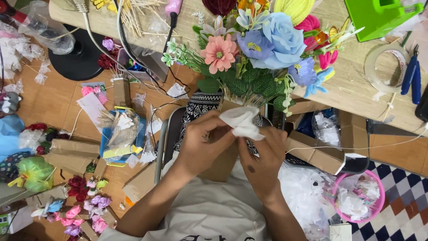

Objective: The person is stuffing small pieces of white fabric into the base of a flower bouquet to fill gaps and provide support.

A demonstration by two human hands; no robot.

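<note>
My left hand (200,143) and my right hand (263,158) are raised together in front of my chest, both pinching a crumpled white piece of tissue or wrap (241,121). Just beyond them stands a bouquet of artificial flowers (263,44) with a pink daisy (218,53), a large blue rose (283,38), purple blooms and green leaves. The stems go down into brown paper wrapping (225,160) held against my lap, mostly hidden behind my hands.
A wooden tabletop (352,89) holds a clear tape roll (384,68), blue-handled pliers (412,73) and a green tape dispenser (379,15). Small artificial flowers (84,209), cardboard pieces (73,149) and plastic bags litter the floor at left. A pink basket (359,201) of white scraps sits right.
</note>
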